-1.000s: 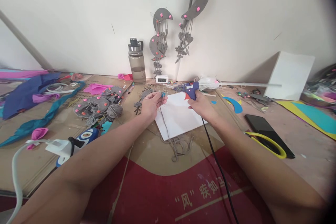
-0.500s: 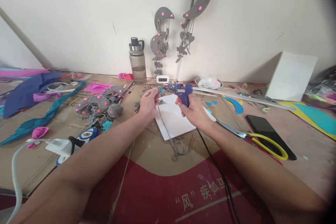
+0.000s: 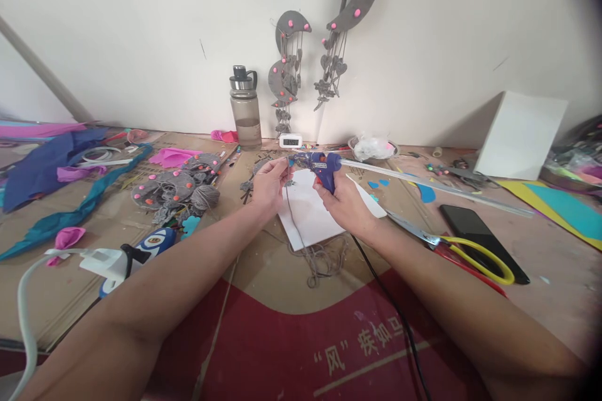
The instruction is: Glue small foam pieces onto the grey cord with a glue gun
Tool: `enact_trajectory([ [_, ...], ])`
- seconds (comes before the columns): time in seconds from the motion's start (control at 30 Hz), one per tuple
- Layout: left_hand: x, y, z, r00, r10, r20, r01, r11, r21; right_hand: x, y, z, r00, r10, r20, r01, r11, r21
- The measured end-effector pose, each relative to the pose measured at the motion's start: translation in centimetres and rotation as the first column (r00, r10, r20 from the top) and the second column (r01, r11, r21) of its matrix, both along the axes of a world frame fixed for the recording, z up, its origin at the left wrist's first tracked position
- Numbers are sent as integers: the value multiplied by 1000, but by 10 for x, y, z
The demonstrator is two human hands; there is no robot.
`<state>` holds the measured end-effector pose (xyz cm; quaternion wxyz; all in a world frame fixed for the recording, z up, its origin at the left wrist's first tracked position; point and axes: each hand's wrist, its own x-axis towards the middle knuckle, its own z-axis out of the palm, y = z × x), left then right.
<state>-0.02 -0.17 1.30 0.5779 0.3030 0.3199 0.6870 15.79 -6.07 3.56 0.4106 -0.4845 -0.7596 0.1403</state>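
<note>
Gun (image 3: 324,170), gripped in right hand (image 3: 342,199), has shifted left — nozzle (image 3: 298,160) now beside blue piece (image 3: 291,163) pinched by left hand (image 3: 269,187) — likely within gluing range; contact unclear.

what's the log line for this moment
left grip: gray yarn, blue piece | right grip: hot glue gun | nozzle: near left fingertips

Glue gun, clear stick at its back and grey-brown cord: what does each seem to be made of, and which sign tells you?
Glue gun: probably hard plastic; the blue body looks smooth.
Clear stick: likely translucent glue or plastic; it looks see-through with a pale sheen.
Grey-brown cord: perhaps yarn, matt, lying in loose loops; its fibre is too fine to tell.
</note>
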Motion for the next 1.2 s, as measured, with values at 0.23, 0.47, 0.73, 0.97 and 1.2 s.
enact_trajectory([
  [0.23, -1, 1, -1, 1000, 29, -5, -29, 1000, 4, 2, 2, -3, 999, -43, 10, 43, 999, 26],
  [0.47, 0, 0, 0, 1000, 15, 0, -15, 1000, 6, -2, 0, -4, 999, -41, 0, 41, 999, 8],
  [0.73, 0, 0, -1, 1000, 28, 1, -28, 1000, 8, -1, 0, -6, 997, -73, 3, 73, 997, 19],
  [0.97, 0, 0, -1, 1000, 13, -6, -12, 1000, 21, -3, -1, -7, 999, -54, -4, 54, 998, 16],
  [1.2, 0, 1, -2, 1000, 21, -1, -21, 1000, 20, -3, -2, -6, 998, -61, -4, 61, 998, 9],
])
